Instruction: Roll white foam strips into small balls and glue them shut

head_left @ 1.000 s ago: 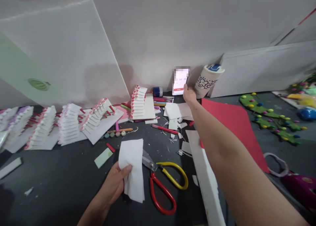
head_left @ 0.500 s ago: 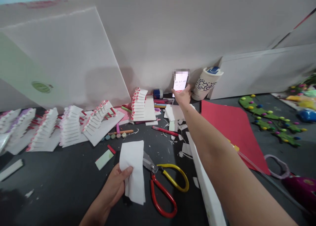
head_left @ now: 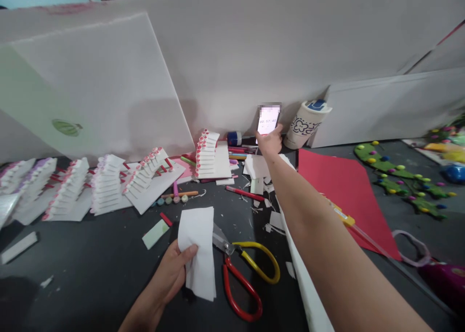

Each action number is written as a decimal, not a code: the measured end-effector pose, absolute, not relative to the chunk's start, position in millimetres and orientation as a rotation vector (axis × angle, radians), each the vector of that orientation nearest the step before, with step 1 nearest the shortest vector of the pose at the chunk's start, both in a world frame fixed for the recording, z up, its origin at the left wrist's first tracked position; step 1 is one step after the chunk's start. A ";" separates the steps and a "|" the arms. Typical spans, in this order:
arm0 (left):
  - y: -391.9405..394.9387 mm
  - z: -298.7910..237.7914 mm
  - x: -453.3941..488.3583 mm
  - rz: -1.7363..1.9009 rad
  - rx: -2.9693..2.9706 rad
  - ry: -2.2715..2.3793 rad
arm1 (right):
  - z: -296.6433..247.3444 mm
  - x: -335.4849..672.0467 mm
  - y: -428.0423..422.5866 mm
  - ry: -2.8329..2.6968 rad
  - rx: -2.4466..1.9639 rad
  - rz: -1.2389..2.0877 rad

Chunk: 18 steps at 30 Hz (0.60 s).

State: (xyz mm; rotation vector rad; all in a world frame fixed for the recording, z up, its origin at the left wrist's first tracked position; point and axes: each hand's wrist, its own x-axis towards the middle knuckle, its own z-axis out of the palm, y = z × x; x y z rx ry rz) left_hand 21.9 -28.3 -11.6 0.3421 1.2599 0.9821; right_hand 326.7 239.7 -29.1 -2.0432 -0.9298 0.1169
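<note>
My left hand (head_left: 173,266) is closed on a strip of white paper (head_left: 198,254), layered or folded, with the thumb across its front. Scissors (head_left: 228,249) with one red and one yellow handle lie just right of the paper, blades open and partly hidden behind it. Far out in front, my right hand (head_left: 271,141) grips the lower part of a phone (head_left: 269,120), thumb at one side and a finger at the other. The phone leans against the white board, and its lit screen reads like a timer. Most of that hand's fingers are hidden.
A patterned cup (head_left: 305,124) stands right of the phone. Red sheet (head_left: 337,196) lies under my right forearm, beside a glue gun (head_left: 441,283). Folded white paper pieces with red tips (head_left: 207,155) stand along the board (head_left: 225,56). Pens (head_left: 245,193) and paper scraps litter the middle.
The whole view has shifted slightly to the left, so things appear a little farther right. Both hands keep their hold on the paper and the phone.
</note>
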 end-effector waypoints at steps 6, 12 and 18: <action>-29.2 -18.4 22.6 1.005 0.368 1.221 | -30.6 328.4 235.2 -0.958 -2.026 0.172; -30.4 -23.9 24.4 1.019 0.424 1.115 | -16.0 329.8 206.4 -1.090 -1.837 0.094; -31.7 -22.7 28.2 1.121 0.480 1.002 | 26.1 289.8 79.4 -1.623 -1.572 0.699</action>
